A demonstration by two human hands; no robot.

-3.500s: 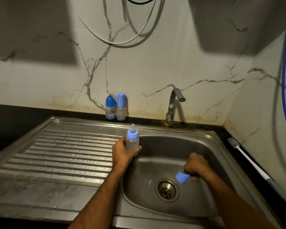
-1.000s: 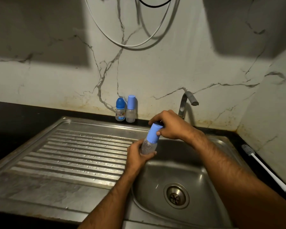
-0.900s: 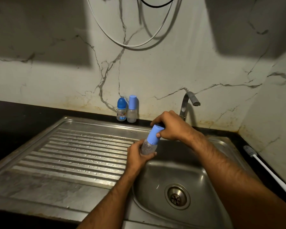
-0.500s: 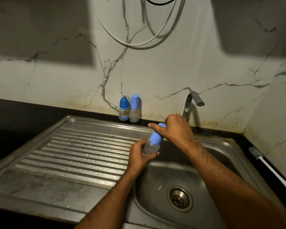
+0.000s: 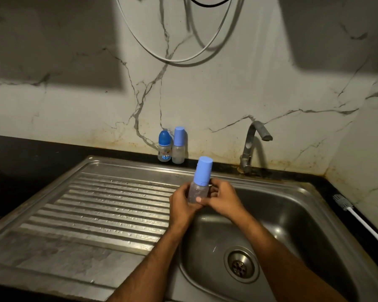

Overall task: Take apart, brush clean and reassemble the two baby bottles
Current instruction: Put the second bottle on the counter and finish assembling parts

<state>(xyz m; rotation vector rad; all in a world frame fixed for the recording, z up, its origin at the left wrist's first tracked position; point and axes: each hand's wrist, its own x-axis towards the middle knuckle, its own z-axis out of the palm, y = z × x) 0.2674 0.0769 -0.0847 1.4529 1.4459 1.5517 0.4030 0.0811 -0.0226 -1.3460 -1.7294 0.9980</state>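
A small clear baby bottle [image 5: 197, 191] with a light blue cap [image 5: 203, 170] stands nearly upright above the sink's left rim. My left hand [image 5: 181, 203] grips its body from the left and my right hand [image 5: 222, 198] holds it from the right, thumb across the front. Two more bottles stand against the wall behind the drainboard: one with a dark blue domed cap [image 5: 164, 147] and one with a light blue cap [image 5: 178, 146]. A bottle brush [image 5: 358, 220] with a white handle lies on the counter at the right.
The steel sink basin [image 5: 292, 214] with its drain [image 5: 241, 264] is below my hands, and a ribbed drainboard [image 5: 109, 205] lies to the left. A tap [image 5: 252, 144] rises behind the basin. Black counter [image 5: 20, 160] edges the sink. Cables hang on the marble wall.
The cap went from my right hand in the basin onto the bottle. My right hand has since slid down from the cap to the bottle's body, and the bottle now stands upright.
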